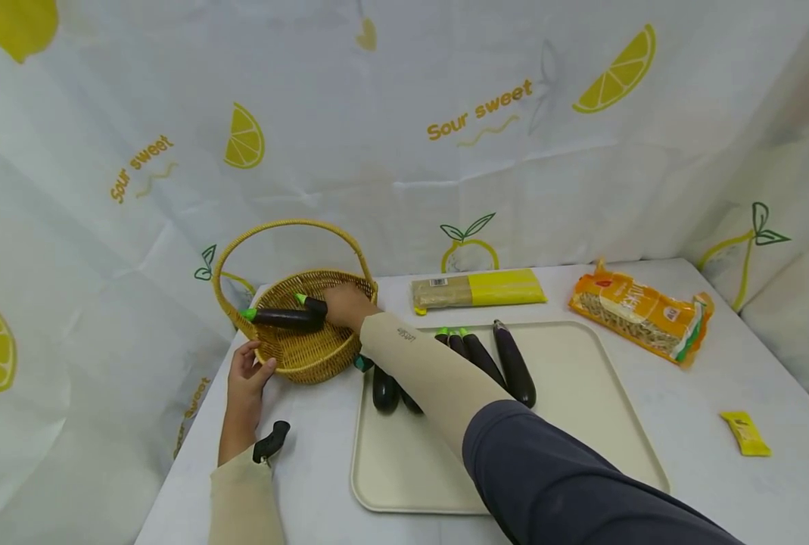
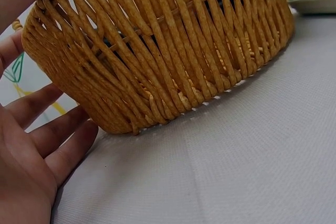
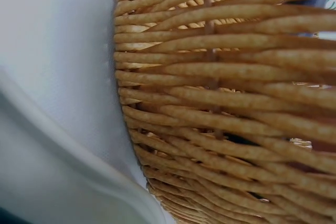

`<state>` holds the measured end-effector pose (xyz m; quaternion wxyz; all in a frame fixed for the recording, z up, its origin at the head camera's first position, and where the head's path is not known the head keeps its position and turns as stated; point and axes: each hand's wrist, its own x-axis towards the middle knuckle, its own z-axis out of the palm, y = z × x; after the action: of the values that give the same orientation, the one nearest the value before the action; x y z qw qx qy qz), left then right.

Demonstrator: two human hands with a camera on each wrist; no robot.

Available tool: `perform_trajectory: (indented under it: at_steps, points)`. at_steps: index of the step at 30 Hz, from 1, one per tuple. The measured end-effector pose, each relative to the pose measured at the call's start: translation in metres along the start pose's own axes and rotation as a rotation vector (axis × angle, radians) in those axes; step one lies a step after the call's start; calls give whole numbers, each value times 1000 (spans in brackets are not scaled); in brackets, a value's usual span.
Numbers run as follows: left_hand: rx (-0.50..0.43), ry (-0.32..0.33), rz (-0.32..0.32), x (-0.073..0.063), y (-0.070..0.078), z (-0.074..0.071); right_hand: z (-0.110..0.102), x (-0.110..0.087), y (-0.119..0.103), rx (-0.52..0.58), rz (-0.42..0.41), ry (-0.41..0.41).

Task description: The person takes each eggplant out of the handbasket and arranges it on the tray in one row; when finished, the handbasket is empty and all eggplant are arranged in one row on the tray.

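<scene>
A wicker basket [image 1: 315, 371] with a tall arched handle stands at the table's left back. Inside lies a dark eggplant [image 1: 284, 320] with a green stem end. My right hand [image 1: 346, 304] reaches over the rim and holds another eggplant [image 1: 315, 305], its green tip pointing left; the fingers are mostly hidden. The right wrist view shows mainly the basket's woven side [image 3: 226, 72]. My left hand [image 1: 246, 382] touches the basket's near left side. In the left wrist view its fingers [image 2: 68, 140] are spread and fairly straight against the weave.
A beige tray [image 1: 404, 477] bears several eggplants [image 1: 513, 367], partly covered by my right arm. Behind it lies a yellow noodle pack [image 1: 479, 290]. To the right are an orange bag [image 1: 639, 310] and a small yellow packet [image 1: 746, 434]. A printed curtain hangs behind the table.
</scene>
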<state>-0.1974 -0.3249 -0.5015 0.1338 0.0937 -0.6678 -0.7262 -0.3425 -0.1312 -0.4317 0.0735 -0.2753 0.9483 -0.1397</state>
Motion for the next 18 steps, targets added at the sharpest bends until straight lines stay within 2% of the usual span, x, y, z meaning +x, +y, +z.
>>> perform_trajectory:
  at_steps: [7,11,14,18]
  points:
    - [-4,-2,-2,-1,-1,-1,-2,-1,2,102,24,-92]
    - [-2,-7,-9,1,-2,0,-9,0,5,173,69,-161]
    - [-23,-20,-5,2,-2,0,-17,-2,5,267,104,-147]
    - [-34,-19,11,0,-1,-1,-30,-12,3,452,85,-84]
